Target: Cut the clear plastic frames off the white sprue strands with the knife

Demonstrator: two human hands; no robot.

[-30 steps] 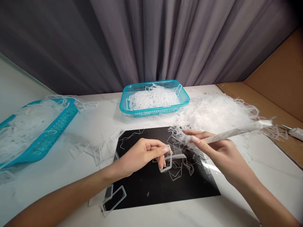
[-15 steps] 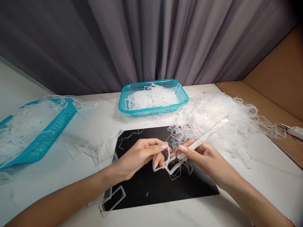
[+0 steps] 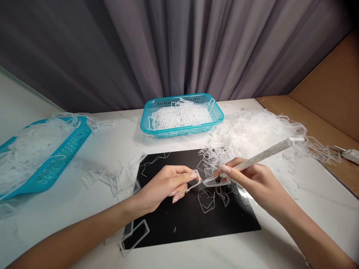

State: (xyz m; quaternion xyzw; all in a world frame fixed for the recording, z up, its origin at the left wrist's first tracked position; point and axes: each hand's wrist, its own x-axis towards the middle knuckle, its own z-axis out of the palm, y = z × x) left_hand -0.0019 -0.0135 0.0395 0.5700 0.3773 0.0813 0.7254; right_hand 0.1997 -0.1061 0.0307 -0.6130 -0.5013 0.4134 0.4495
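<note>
My left hand [image 3: 168, 186] pinches a thin translucent white rectangular frame [image 3: 197, 175], which looks like a soft gasket, between thumb and fingers. My right hand [image 3: 246, 177] is closed around a long white-wrapped pen-like tool [image 3: 266, 151], its back end slanting up to the right. The tool's slim front end points left at the frame; its exact tip is hard to make out. Another part of the pale loop shows by my right fingertips. Both hands are above a black mat [image 3: 190, 228], where thin curled offcuts [image 3: 206, 201] lie below my right hand.
A turquoise basket [image 3: 182, 132] of white strips stands at the back. Another turquoise basket [image 3: 67, 147] with frames is at left. A large pile of translucent pieces [image 3: 252, 129] lies at right, near a white-handled tool [image 3: 350, 155]. Loose frames [image 3: 120, 181] lie left of the mat.
My right hand has moved slightly right, and the tool has tilted lower, its back end swinging right. The frame between my hands has turned and looks flatter; my left hand has barely moved.
</note>
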